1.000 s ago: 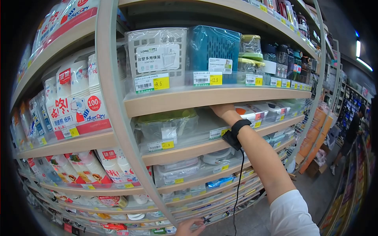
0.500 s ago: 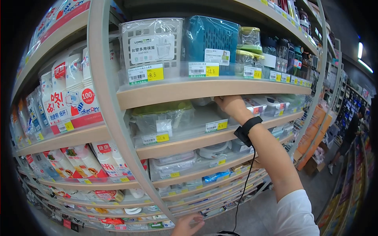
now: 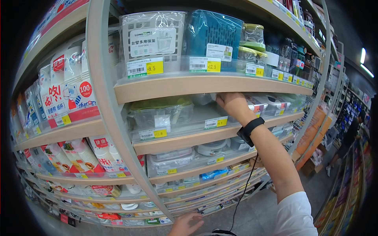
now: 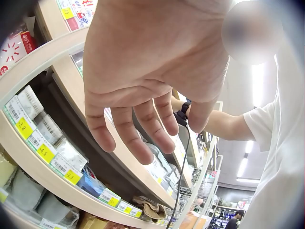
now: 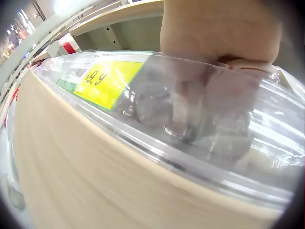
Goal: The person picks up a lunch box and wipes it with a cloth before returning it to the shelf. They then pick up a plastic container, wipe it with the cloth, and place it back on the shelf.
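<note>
In the head view my right hand (image 3: 235, 105) reaches under a wooden shelf board, between a green-lidded clear container (image 3: 161, 108) and white lidded boxes (image 3: 273, 103). A clear item (image 3: 202, 98) lies just left of its fingertips. The right wrist view shows this hand (image 5: 219, 36) over a clear shelf-edge strip (image 5: 157, 95), its fingers blurred behind the plastic beside a pale box; whether they hold anything cannot be made out. My left hand (image 3: 187, 225) hangs low before the shelves, and in the left wrist view the hand (image 4: 152, 71) has loosely bent, empty fingers.
Above stand a grey basket (image 3: 151, 43) and a teal basket (image 3: 212, 39) in plastic wrap. Paper cup packs (image 3: 67, 86) fill the left shelves, beyond an upright post (image 3: 98, 59). A black cable (image 3: 246, 188) hangs from the right wrist. A person (image 3: 350, 135) stands far right.
The head view has shifted, and the shelf contents sit lower-left less than before in parts. More of my right hand shows under the board, slightly further right. My left hand stays low.
</note>
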The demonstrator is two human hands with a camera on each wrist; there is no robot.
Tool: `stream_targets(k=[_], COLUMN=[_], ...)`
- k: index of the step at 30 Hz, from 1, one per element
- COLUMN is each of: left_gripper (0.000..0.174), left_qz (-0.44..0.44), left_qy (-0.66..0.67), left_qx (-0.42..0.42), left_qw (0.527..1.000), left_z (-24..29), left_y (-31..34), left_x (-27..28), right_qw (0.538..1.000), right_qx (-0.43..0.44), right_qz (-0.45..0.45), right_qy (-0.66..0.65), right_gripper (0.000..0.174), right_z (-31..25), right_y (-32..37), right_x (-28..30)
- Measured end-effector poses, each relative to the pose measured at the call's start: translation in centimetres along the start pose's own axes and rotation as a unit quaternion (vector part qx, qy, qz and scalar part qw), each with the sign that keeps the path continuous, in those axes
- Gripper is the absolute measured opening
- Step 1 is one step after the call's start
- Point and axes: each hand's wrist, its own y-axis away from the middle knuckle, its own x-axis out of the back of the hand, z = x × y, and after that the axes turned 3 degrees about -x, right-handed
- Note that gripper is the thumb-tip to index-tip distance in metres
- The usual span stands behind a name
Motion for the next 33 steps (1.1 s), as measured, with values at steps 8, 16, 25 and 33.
stream_targets(k=[8, 16, 25, 33], left_gripper=[0.028, 0.028, 0.027, 0.028], left_qz=[0.006, -0.007, 0.005, 0.005], left_qy=[-0.007, -0.010, -0.007, -0.019], left_qx=[0.002, -0.004, -0.014, -0.018], left_qw=[1.000, 1.000, 1.000, 1.000], left_z=[-1.3, -0.1, -0.7, -0.6], left_y=[0.4, 0.3, 0.7, 0.8], left_x=[-0.5, -0.4, -0.5, -0.5], right_qw=[0.996, 0.994, 0.991, 0.995], right_qx=[-0.012, -0.044, -0.045, -0.073], right_qz=[0.094, 0.084, 0.116, 0.052], right_qy=[-0.004, -0.055, -0.054, -0.048], right_gripper=[0.026, 0.025, 0.029, 0.035], right_z=[-1.7, -3.2, -3.1, -3.9], right_y=[-0.4, 0.1, -1.0, -0.6], right_x=[-0.3, -0.6, -2.1, -0.8])
